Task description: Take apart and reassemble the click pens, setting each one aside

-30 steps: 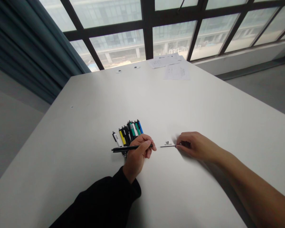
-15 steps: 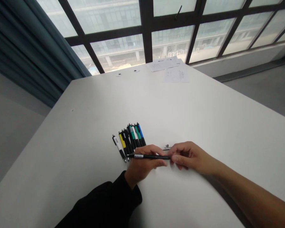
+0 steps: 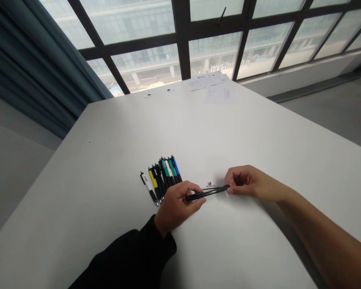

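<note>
A black pen is stretched between my two hands, low over the table, its right end a little higher. My left hand, in a black sleeve, grips the left end between thumb and fingers. My right hand pinches the right end between thumb and fingertips. Just behind the pen lie small silvery parts, too tiny to name. A thin dark strip shows between them and the pen; I cannot tell whether it is held. Past my left hand lies a row of pens with white, yellow, black, green and blue barrels.
The white table reaches to the windows. Papers and two small dark-marked pieces lie at its far edge. A blue curtain hangs at the left. Floor shows beyond the right edge.
The pen has shifted right and tilted, its right end now higher; its silver-ended left part no longer shows. My right hand has moved right and away from me, apart from my left hand.
</note>
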